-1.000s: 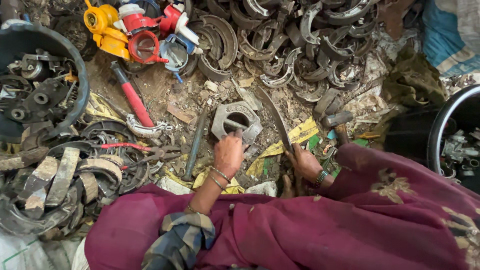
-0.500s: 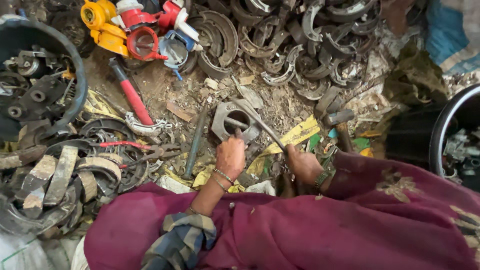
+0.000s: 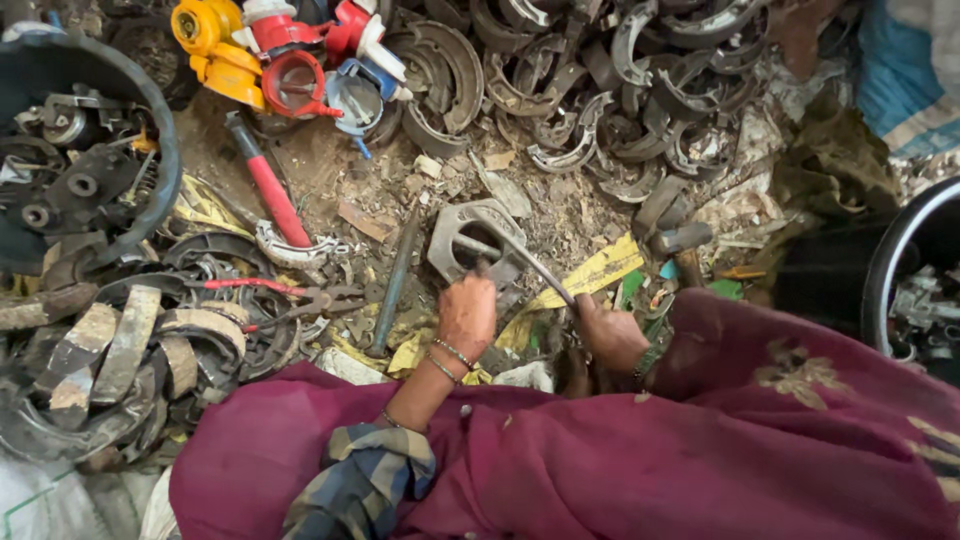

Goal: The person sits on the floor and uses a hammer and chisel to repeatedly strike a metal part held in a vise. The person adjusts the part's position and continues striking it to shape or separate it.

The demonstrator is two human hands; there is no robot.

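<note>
Two hands work over a scrap-strewn dirt floor [image 3: 330,170], seen from above across a maroon cloth [image 3: 620,450] that covers the lap. Largest nearby masses are a heap of curved brake shoes [image 3: 590,90] at the top, a black tub [image 3: 150,150] of parts at far left, and a second dark tub [image 3: 900,250] at far right. Red, yellow and blue plastic fittings [image 3: 280,50] lie top left, with a red-handled tool [image 3: 270,195] below them. A grey metal housing [image 3: 470,240] with a round opening rests on the floor directly ahead of the hands, in the middle of the view. Left hand [image 3: 467,315] is closed with its fingers at the near edge of the housing, pressing or gripping it; whether the fingers wrap a rim cannot be told. Right hand [image 3: 610,335] is clamped around the lower end of a thin metal rod [image 3: 530,265]. Rod long axis runs diagonally, from the right hand up and to the left, with its far end lying over the housing opening. Left hand is the nearer to the housing; right hand stands apart from it, linked by the rod alone. A dark bar [image 3: 395,285] lies loose on the floor just left of the housing, roughly upright in the view.
</note>
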